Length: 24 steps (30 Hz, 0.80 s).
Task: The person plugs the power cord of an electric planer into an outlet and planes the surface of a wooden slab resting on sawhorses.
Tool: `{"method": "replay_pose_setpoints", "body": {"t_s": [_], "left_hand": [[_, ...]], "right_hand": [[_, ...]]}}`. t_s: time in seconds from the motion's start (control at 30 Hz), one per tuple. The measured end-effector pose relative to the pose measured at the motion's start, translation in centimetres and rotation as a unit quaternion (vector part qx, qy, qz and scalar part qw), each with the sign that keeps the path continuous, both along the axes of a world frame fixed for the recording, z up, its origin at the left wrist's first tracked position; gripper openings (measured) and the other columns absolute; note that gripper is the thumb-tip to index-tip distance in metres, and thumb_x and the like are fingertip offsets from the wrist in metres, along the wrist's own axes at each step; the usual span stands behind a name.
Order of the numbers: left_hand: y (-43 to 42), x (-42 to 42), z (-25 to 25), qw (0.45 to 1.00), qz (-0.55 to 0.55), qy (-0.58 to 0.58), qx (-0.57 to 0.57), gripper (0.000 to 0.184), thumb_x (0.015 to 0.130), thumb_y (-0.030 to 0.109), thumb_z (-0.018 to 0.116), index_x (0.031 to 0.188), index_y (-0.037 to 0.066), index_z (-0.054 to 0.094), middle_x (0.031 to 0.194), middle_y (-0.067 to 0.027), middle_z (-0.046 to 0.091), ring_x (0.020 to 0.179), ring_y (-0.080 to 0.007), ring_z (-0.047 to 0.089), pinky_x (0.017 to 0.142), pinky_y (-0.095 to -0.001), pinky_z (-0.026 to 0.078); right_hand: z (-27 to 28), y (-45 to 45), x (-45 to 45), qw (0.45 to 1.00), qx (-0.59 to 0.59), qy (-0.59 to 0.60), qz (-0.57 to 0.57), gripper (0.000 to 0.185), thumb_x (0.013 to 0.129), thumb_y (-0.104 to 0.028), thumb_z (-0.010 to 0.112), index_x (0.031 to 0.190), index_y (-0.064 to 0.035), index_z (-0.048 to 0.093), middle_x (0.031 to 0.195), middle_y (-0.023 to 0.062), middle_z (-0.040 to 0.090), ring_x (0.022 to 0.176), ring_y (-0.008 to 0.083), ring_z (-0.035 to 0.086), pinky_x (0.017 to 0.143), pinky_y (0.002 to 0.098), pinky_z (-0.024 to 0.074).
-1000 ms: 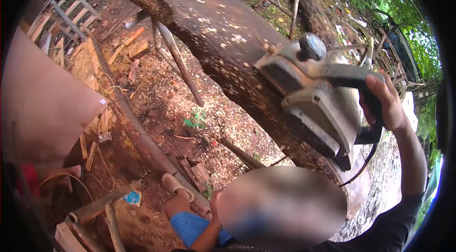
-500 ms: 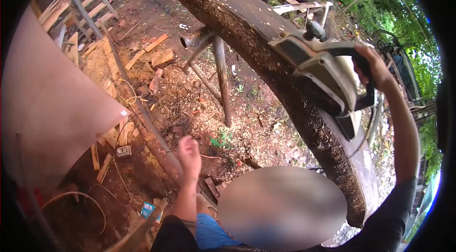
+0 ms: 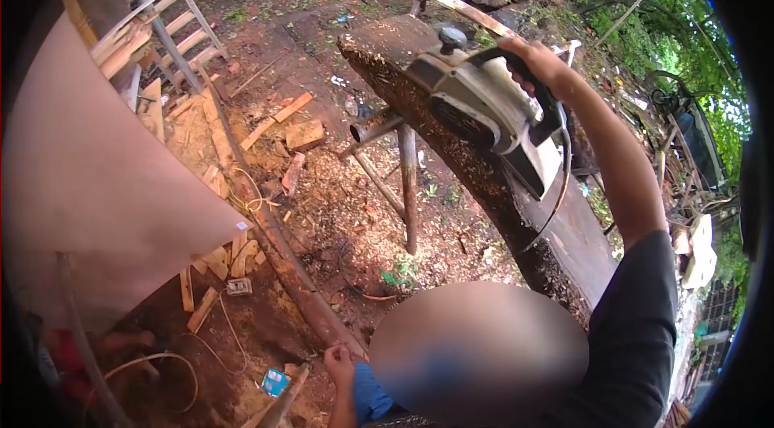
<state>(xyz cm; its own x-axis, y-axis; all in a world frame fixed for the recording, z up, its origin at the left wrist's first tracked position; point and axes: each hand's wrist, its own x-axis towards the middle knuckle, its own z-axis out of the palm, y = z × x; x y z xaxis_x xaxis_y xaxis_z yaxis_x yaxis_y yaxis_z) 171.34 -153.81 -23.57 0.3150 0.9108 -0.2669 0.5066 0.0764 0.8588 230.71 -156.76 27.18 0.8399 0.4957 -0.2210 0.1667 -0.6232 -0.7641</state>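
An electric hand planer (image 3: 484,101) rests on the upper face of a long, thick wooden slab (image 3: 576,238), near its far end. My right hand (image 3: 536,65) is wrapped around the planer's rear handle, with the arm stretched forward. From the planer a cord loops down over the slab. The slab's rough, bark-like edge carries pale shavings, and a metal stand (image 3: 409,186) shows below it. Low in the view, my left hand (image 3: 339,363) is away from the slab, its fingers curled in with nothing visible in them. A blurred oval hides part of the lower middle.
Wood shavings cover the ground beside the stand. Wood offcuts (image 3: 305,135) and a ladder (image 3: 181,33) are on the left, near a large pale sheet (image 3: 105,186). A long pole (image 3: 278,255) runs along the floor, with a loose cord and a blue packet (image 3: 275,382) nearby.
My right hand has pushed the planer forward along the slab towards its far end. My left hand has dropped lower and closer to my body, and the view has shifted.
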Motion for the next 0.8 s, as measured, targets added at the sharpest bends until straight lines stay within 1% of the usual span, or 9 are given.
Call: {"method": "replay_pose_setpoints", "body": {"t_s": [0.07,0.17,0.27,0.37,0.4,0.5,0.6,0.7,0.8], "left_hand": [[-0.9,1.7,3.0,0.999,0.027,-0.035,0.021,0.023,0.086,0.021,0.066,0.093,0.000,0.062,0.086,-0.0107,0.064,0.080,-0.0218,0.059,0.076,-0.0337,0.049],[-2.4,4.4,4.6,0.993,0.111,-0.026,-0.041,0.022,0.086,0.020,0.065,0.093,-0.001,0.063,0.085,-0.0120,0.064,0.078,-0.0234,0.059,0.076,-0.0354,0.048],[-3.6,5.6,0.4,0.985,0.138,-0.027,-0.098,0.022,0.087,0.018,0.063,0.093,-0.003,0.063,0.085,-0.0125,0.064,0.077,-0.0242,0.059,0.074,-0.0363,0.048],[-4.7,6.7,-1.4,0.986,0.018,0.047,0.160,0.020,0.087,0.014,0.061,0.097,-0.003,0.061,0.084,-0.0112,0.063,0.071,-0.0219,0.059,0.065,-0.0347,0.050],[-5.2,6.7,-1.9,0.975,0.010,0.031,0.222,0.022,0.088,0.015,0.060,0.101,-0.003,0.061,0.083,-0.0095,0.062,0.062,-0.0177,0.056,0.055,-0.0310,0.048],[-7.3,10.7,8.2,0.988,0.140,-0.064,0.030,0.021,0.089,0.016,0.059,0.101,-0.002,0.061,0.083,-0.0086,0.061,0.056,-0.0142,0.053,0.050,-0.0284,0.046],[-7.6,7.7,7.6,0.968,0.174,-0.126,-0.126,0.019,0.090,0.017,0.058,0.097,0.000,0.061,0.083,-0.0074,0.061,0.057,-0.0132,0.054,0.050,-0.0274,0.046],[-9.5,6.5,9.6,0.969,0.221,0.037,-0.103,0.015,0.090,0.015,0.057,0.093,0.001,0.061,0.083,-0.0061,0.062,0.057,-0.0129,0.053,0.049,-0.0272,0.045],[-11.2,2.8,5.4,0.966,0.254,0.039,-0.012,0.016,0.090,0.016,0.056,0.089,0.001,0.061,0.079,-0.0070,0.062,0.060,-0.0148,0.055,0.054,-0.0285,0.047]], "right_hand": [[-0.3,1.6,1.3,1.000,0.005,0.007,0.016,0.045,0.087,-0.049,0.054,0.069,-0.0087,0.053,0.056,0.0001,0.050,0.039,0.0085,0.043,0.037,0.0242,0.0358],[-0.2,3.9,2.4,0.998,0.017,-0.014,0.052,0.045,0.087,-0.050,0.054,0.070,-0.0085,0.053,0.056,0.0004,0.050,0.039,0.0087,0.043,0.038,0.0241,0.0360],[-0.5,6.9,4.0,0.997,0.028,-0.031,0.058,0.048,0.085,-0.050,0.056,0.067,-0.0061,0.054,0.055,0.0024,0.050,0.040,0.0112,0.045,0.039,0.0281,0.0395],[-0.7,9.8,5.1,0.995,0.038,-0.046,0.076,0.051,0.085,-0.049,0.058,0.063,-0.0036,0.055,0.054,0.0052,0.050,0.041,0.0154,0.047,0.040,0.0309,0.0415],[-0.9,11.1,5.7,0.994,0.051,-0.043,0.084,0.050,0.085,-0.048,0.058,0.063,-0.0032,0.055,0.054,0.0058,0.050,0.041,0.0158,0.047,0.040,0.0317,0.0414],[-1.1,14.4,6.5,0.991,0.082,-0.035,0.102,0.048,0.086,-0.045,0.058,0.064,-0.0023,0.055,0.054,0.0068,0.051,0.041,0.0164,0.048,0.039,0.0335,0.0412],[-1.3,17.8,8.2,0.986,0.104,-0.031,0.123,0.047,0.086,-0.044,0.059,0.066,-0.0018,0.057,0.054,0.0068,0.051,0.041,0.0169,0.048,0.039,0.0343,0.0409],[-0.9,20.7,8.8,0.986,0.105,-0.042,0.119,0.045,0.083,-0.044,0.064,0.067,-0.0022,0.060,0.057,0.0067,0.054,0.042,0.0162,0.049,0.039,0.0328,0.0406],[-1.5,24.4,11.6,0.977,0.084,-0.087,0.177,0.041,0.083,-0.044,0.065,0.074,-0.0038,0.065,0.057,0.0069,0.055,0.043,0.0161,0.050,0.040,0.0333,0.0415]]}}
